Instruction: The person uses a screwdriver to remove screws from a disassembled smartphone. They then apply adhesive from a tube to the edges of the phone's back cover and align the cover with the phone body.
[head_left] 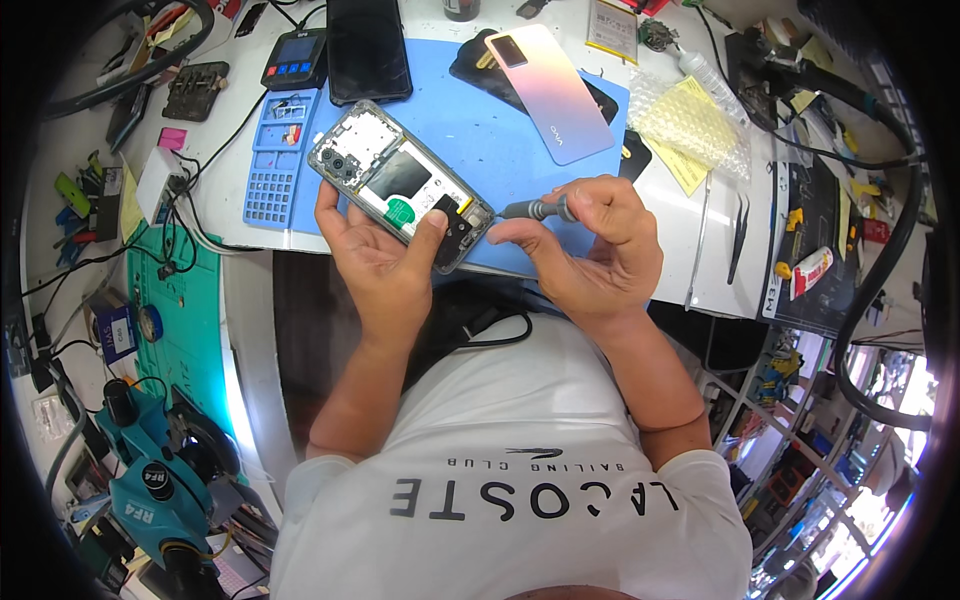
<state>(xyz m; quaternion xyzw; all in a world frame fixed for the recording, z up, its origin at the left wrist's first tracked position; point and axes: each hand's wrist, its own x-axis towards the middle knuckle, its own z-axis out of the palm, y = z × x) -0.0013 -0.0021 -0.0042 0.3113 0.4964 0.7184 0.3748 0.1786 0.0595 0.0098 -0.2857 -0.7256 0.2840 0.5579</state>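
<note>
An opened smartphone [405, 185] lies tilted in my left hand [385, 250], its back off and its battery, boards and a green sticker showing. My left thumb presses on the black lower part of the phone, and the fingers support it from below. My right hand [600, 235] grips a small grey screwdriver [535, 209] between thumb and fingers. The screwdriver's tip points left and meets the phone's lower right edge; whether it sits in a screw is too small to tell. Beyond the hands, a pink-to-blue phone back cover [553, 95] rests on the blue mat [450, 75].
A black phone [368, 50] lies at the back beside a small control unit [296, 58]. A blue parts tray [280, 160] stands left of the mat. Bubble wrap [700, 125] and tweezers [740, 238] lie right. A teal microscope [155, 480] stands at lower left.
</note>
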